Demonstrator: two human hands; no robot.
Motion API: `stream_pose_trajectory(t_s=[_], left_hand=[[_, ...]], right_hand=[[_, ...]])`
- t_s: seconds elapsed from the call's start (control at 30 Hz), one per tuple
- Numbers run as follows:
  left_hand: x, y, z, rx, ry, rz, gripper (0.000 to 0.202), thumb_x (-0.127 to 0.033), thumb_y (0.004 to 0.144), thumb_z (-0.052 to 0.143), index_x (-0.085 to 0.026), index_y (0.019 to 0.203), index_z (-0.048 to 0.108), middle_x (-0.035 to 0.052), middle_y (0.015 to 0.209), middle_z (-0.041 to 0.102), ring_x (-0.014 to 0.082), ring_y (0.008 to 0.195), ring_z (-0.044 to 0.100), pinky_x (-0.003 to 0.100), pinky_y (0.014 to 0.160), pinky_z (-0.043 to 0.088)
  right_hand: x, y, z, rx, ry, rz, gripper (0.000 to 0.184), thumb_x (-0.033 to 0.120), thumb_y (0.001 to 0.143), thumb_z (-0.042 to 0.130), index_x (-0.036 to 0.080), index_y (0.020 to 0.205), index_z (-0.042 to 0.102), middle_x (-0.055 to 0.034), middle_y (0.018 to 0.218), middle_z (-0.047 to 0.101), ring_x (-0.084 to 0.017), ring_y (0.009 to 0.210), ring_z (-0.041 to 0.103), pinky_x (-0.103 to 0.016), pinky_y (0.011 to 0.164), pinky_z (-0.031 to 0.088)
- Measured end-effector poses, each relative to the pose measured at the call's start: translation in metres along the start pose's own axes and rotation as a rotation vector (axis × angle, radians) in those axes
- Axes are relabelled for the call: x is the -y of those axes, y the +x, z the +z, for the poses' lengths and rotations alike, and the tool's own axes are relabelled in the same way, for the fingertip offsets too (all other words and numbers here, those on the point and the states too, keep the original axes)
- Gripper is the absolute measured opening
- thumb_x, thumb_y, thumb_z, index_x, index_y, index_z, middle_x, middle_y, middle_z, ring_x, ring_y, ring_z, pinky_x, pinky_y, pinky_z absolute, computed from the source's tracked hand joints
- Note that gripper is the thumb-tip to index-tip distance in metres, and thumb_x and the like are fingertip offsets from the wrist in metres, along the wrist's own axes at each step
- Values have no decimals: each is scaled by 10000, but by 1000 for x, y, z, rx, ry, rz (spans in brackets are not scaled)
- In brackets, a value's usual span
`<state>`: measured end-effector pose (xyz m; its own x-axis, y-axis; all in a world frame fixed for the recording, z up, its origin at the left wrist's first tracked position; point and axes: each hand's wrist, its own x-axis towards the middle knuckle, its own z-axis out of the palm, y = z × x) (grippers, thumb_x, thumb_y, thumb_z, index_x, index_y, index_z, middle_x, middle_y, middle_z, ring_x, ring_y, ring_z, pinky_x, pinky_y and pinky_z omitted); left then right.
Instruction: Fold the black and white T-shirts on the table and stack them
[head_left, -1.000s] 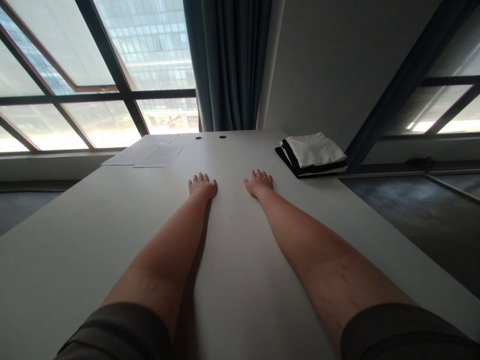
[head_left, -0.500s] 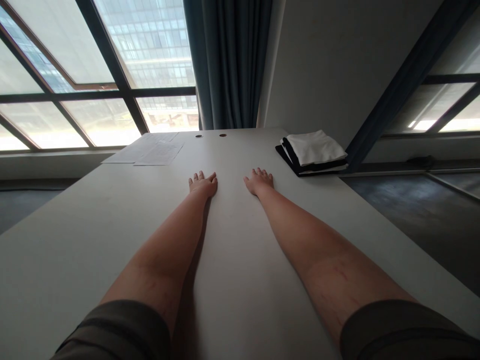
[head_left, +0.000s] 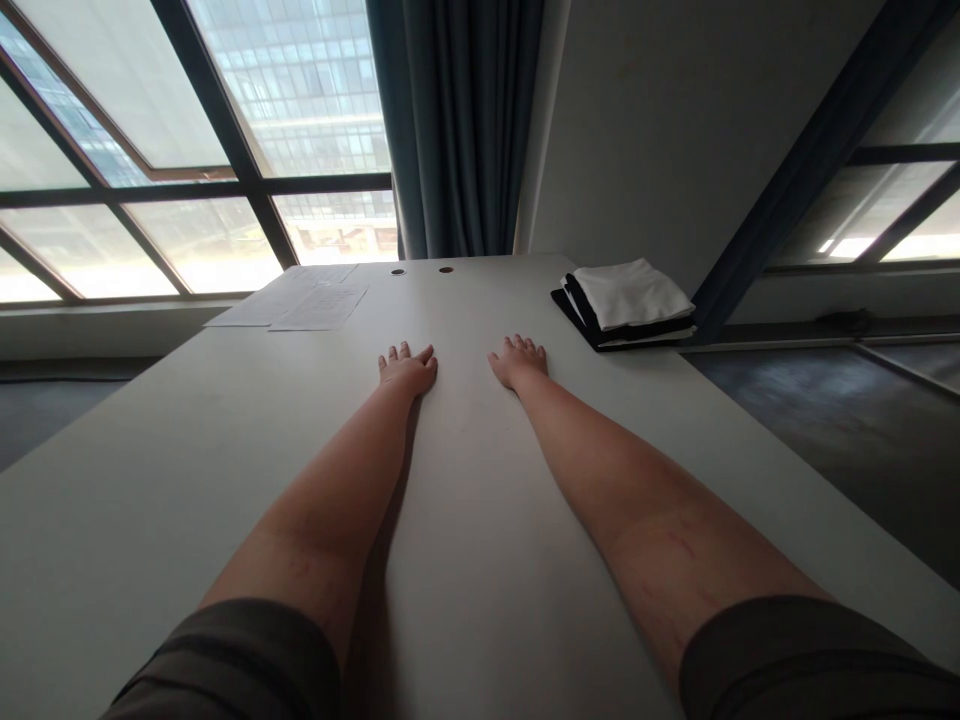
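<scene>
Both my arms reach forward over a white table (head_left: 480,520). My left hand (head_left: 407,369) rests on the tabletop with its fingers spread and nothing in it. To its right, a short gap away, my right hand (head_left: 519,362) lies palm down, fingers also apart and holding nothing. Nearest to the right hand is a stack of folded cloth (head_left: 634,295), white on top with black layers below. Beyond my left hand, two sheets of paper (head_left: 319,306) lie at the far left of the table; their print is too faint to read.
Two round holes (head_left: 446,270) pierce the tabletop near its far edge. Behind the table hang a blue-grey curtain (head_left: 457,130) and a wall (head_left: 645,130). Windows (head_left: 322,90) fill the left side. Dark floor (head_left: 817,430) shows past the right edge.
</scene>
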<state>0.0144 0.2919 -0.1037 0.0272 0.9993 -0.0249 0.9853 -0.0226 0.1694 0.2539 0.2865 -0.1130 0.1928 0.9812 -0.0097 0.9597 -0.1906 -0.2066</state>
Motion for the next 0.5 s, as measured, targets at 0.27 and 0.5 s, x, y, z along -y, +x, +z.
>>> stream_pose_trajectory(t_s=[0.27, 0.5], left_hand=[[2, 0, 2, -6, 7, 23, 657, -660, 1009, 249, -482, 1631, 360, -11, 1766, 222, 402, 1621, 136, 647, 1277, 116], [4, -4, 2, 0, 17, 45, 662, -662, 1014, 226, -475, 1637, 351, -5, 1768, 213, 395, 1621, 142, 628, 1282, 122]], right_hand=[[0, -3, -1, -18, 7, -7, 771, 588, 1039, 296, 156, 1678, 305, -119, 1764, 197, -318, 1607, 182, -527, 1296, 105], [-1, 0, 2, -32, 11, -11, 767, 589, 1038, 307, 160, 1673, 317, -123, 1760, 209, -324, 1602, 194, -528, 1292, 113]])
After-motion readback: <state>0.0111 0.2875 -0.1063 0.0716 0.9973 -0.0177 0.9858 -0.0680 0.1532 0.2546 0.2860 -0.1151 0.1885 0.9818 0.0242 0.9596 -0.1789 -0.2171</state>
